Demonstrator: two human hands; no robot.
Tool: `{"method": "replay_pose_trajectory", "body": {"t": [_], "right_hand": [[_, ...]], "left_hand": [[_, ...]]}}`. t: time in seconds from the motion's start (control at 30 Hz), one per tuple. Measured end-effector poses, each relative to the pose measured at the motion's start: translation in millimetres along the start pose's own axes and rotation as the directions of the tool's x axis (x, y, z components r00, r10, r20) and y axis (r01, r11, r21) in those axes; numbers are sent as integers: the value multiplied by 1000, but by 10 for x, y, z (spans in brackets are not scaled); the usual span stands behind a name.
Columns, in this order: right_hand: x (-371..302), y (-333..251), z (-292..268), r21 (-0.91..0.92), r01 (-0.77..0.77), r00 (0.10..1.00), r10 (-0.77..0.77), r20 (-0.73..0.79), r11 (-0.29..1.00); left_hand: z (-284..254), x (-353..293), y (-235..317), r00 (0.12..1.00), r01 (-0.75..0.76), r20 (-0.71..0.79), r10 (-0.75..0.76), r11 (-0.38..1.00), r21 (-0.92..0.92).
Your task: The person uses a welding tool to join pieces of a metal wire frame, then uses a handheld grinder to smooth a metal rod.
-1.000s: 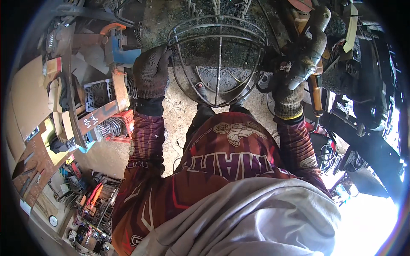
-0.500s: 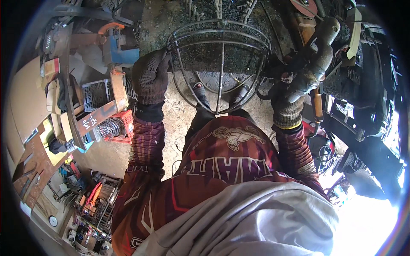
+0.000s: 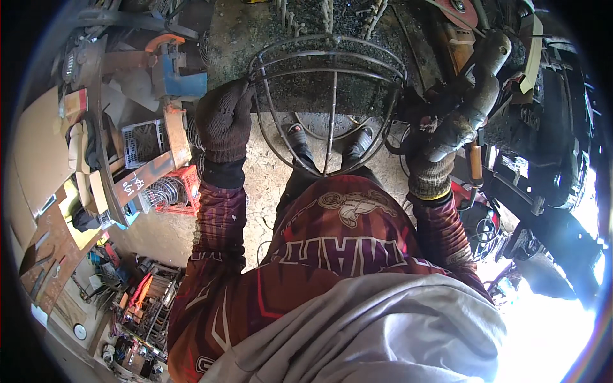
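A round cage-like metal wire frame [image 3: 331, 121], with curved bars and several rings, is between my hands at the bench edge. My left hand [image 3: 223, 120], in a dark knitted glove, is closed round the frame's left side near its upper ring. On the opposite side, my right hand [image 3: 426, 147], gloved too, is closed at the frame's right edge. Its fingers are dark and partly hidden. A bulky, curved grey metal piece [image 3: 471, 105] overlaps the right hand; I cannot tell what it is fixed to.
Ahead lies a dark, grimy workbench [image 3: 281, 96] with upright metal pegs [image 3: 377, 16]. A reddish disc [image 3: 456, 7] and a wooden handle [image 3: 476, 163] are at the right. Leftward stand a blue metal tool [image 3: 182, 80] and a red crate [image 3: 187, 188] beside coiled wire rings [image 3: 167, 195].
The wire frame has shifted slightly toward me and tilted a little. Both hands stay at its sides in nearly the same grip.
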State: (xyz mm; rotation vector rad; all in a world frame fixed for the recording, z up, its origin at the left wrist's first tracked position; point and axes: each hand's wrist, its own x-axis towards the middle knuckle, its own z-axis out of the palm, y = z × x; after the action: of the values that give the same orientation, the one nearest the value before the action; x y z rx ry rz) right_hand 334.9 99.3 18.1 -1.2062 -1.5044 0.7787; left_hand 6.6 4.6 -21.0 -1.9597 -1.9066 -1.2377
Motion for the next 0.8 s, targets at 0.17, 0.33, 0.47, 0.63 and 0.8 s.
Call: {"method": "replay_pose_trajectory", "body": {"t": [0.17,0.33,0.47,0.63,0.8], "right_hand": [[64,-90,61,89,-37,999,39,-19,995],[-36,-60,-50,45,-138,987,133,95,989],[-85,28,-112,-28,-108,988,110,110,994],[-101,210,-172,82,-165,981,155,114,983],[-83,62,-126,117,-183,978,168,126,976]], "left_hand": [[6,-11,-10,1000,1,-3,-1,1000,-5],[0,-6,-19,1000,2,9,-2,1000,-5],[-4,-25,-19,1000,1,14,-1,1000,10],[-9,-8,8,1000,4,16,-4,1000,30],[-7,-17,-8,999,39,31,-39,999,-14]]}}
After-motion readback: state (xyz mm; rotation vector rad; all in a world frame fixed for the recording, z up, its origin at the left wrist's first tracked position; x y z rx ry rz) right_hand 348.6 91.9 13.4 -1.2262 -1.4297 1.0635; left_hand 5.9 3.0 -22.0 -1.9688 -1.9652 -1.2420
